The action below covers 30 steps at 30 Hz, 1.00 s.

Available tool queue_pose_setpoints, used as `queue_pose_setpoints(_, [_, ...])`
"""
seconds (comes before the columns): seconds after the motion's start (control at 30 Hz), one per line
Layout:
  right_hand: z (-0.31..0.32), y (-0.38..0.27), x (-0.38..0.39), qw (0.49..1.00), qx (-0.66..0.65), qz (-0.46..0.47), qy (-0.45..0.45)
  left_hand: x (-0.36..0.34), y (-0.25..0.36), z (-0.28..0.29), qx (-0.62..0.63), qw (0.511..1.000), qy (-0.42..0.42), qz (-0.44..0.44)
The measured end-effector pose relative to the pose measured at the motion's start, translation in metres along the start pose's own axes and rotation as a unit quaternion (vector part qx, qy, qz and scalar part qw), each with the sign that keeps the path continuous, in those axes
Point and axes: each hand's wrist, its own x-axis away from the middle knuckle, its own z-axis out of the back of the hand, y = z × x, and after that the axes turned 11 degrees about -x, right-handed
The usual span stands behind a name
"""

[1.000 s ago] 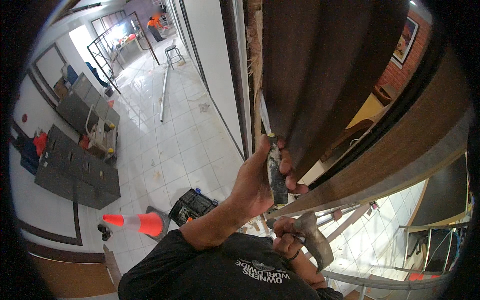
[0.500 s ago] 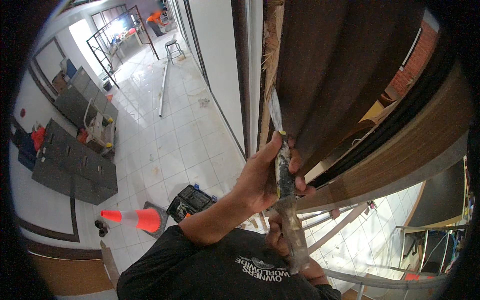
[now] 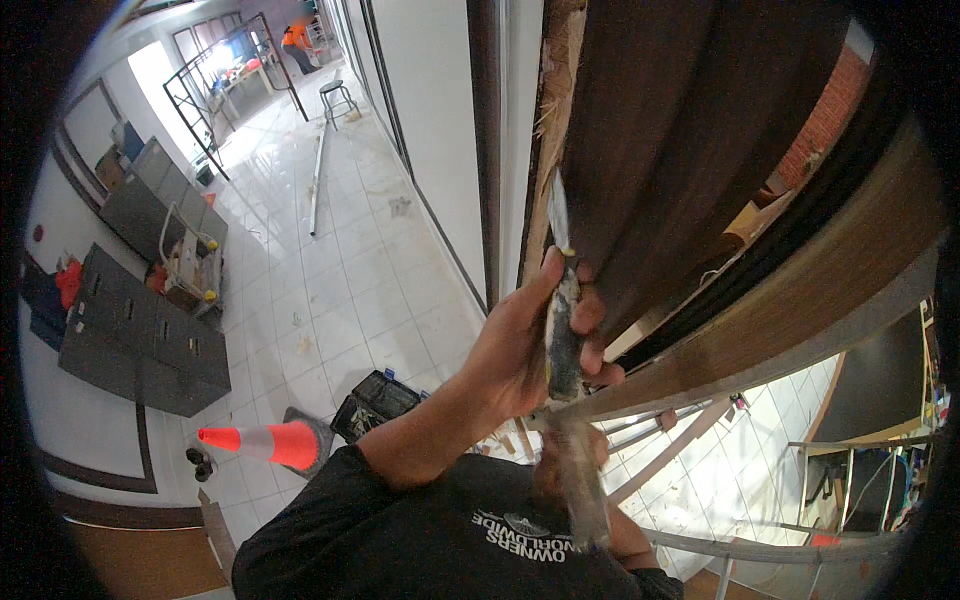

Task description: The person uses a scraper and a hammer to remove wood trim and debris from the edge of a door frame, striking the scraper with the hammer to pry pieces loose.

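My left hand (image 3: 520, 330) is wrapped round a chisel (image 3: 565, 345) with a worn, dark and pale handle. Its metal blade points up, and the tip meets the splintered raw wood edge (image 3: 556, 130) beside a dark brown wooden panel (image 3: 680, 150). Below the handle, my right hand (image 3: 550, 468) is closed round a blurred, greyish-brown, elongated block-like tool (image 3: 582, 485). That tool's upper end is at the butt of the chisel; whether they touch I cannot tell. It partly hides the right hand's fingers.
An orange-and-white traffic cone (image 3: 270, 442) and an open black toolbox (image 3: 375, 402) are on the tiled floor at left. Grey cabinets (image 3: 150, 340) line the wall. A stool (image 3: 336, 98), metal scaffold frame (image 3: 185, 110) and a person in orange (image 3: 297, 40) are farther off. Metal rails (image 3: 800, 565) stand lower right.
My view has shifted slightly, so the wood edge and panel sit farther right. The tool in my right hand is more blurred, with its upper end closer to the chisel's butt. Both grips are kept.
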Motion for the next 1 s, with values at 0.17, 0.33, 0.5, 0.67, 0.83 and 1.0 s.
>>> queue_pose_setpoints(0.17, [-0.004,0.011,0.017,0.989,0.063,0.135,0.001,0.002,0.002,0.005,0.004,1.000,0.001,0.010])
queue_pose_setpoints(0.33, [-0.010,0.007,0.016,0.972,0.234,0.004,0.005,0.000,-0.003,0.008,-0.022,1.000,0.015,-0.006])
queue_pose_setpoints(0.5, [-0.011,0.029,0.034,0.990,-0.022,0.118,0.070,-0.007,-0.009,0.003,-0.014,1.000,0.021,0.009])
queue_pose_setpoints(0.67, [-0.009,0.020,0.031,0.985,0.114,0.003,0.129,-0.010,-0.011,0.003,-0.036,0.999,0.037,-0.015])
queue_pose_setpoints(0.83, [-0.014,0.017,0.017,0.980,0.005,-0.083,0.181,-0.010,-0.011,0.010,-0.051,0.998,0.042,-0.019])
queue_pose_setpoints(1.0, [-0.010,0.028,0.013,0.975,-0.030,0.096,0.199,-0.016,-0.012,0.008,-0.045,0.997,0.053,-0.012])
